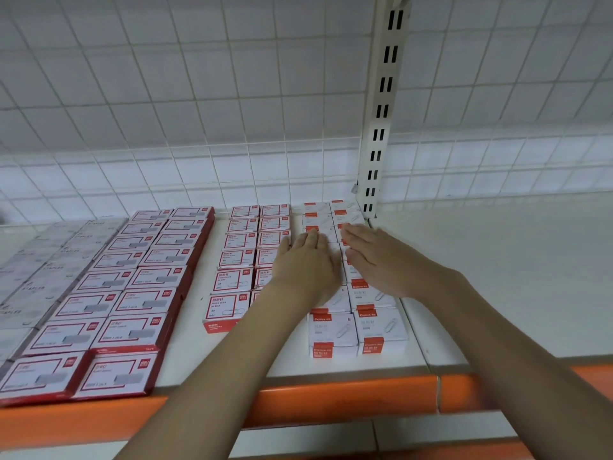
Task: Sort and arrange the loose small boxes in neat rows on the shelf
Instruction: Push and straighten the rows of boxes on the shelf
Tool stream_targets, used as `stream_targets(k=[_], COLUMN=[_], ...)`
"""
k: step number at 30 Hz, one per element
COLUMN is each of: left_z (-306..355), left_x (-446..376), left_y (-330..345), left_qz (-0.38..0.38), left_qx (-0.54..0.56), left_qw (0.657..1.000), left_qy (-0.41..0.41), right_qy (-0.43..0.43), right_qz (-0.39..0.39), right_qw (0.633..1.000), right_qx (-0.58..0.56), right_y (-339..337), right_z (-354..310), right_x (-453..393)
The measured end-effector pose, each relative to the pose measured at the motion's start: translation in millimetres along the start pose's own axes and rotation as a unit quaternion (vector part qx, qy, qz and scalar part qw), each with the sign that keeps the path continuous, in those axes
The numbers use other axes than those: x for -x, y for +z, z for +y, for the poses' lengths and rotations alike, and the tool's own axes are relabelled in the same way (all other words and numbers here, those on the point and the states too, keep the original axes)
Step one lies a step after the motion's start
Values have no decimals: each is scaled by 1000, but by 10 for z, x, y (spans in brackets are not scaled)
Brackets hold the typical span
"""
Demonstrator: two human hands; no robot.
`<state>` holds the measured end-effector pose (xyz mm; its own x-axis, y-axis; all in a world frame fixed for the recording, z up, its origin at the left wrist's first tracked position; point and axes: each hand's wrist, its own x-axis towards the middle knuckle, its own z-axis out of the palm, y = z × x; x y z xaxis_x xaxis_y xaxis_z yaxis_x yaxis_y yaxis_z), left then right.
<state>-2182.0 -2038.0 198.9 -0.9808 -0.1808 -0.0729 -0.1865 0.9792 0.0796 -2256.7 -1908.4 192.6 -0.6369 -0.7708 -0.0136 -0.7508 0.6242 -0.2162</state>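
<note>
Two columns of small white paper-clip boxes with orange labels (356,330) run front to back on the white shelf (497,277). My left hand (306,268) lies flat with straight fingers on the left column, about midway along it. My right hand (378,257) lies flat on the right column beside it, fingers pointing toward the back. Both hands hide the middle boxes. To the left stand two columns of red-framed white boxes (237,260) in neat rows.
Larger red-edged boxes (132,293) fill two columns further left, and grey stapler boxes (30,277) lie at the far left. A slotted metal upright (381,121) stands behind the orange-label boxes. The shelf has an orange front edge (331,400) and a wire grid back.
</note>
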Motion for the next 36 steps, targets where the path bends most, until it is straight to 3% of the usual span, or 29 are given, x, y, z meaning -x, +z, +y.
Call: stream_targets(k=[9, 36], left_z=[-5, 64], left_x=[331, 549], left_y=[30, 59], left_qz=[4, 9], left_qx=[-11, 22], left_qw=[999, 999], left_qy=[45, 35], right_qy=[8, 23], right_qz=[-11, -12], right_qw=[1000, 999], right_qx=[6, -21], right_y=[4, 1], right_z=[-96, -192], right_x=[291, 495])
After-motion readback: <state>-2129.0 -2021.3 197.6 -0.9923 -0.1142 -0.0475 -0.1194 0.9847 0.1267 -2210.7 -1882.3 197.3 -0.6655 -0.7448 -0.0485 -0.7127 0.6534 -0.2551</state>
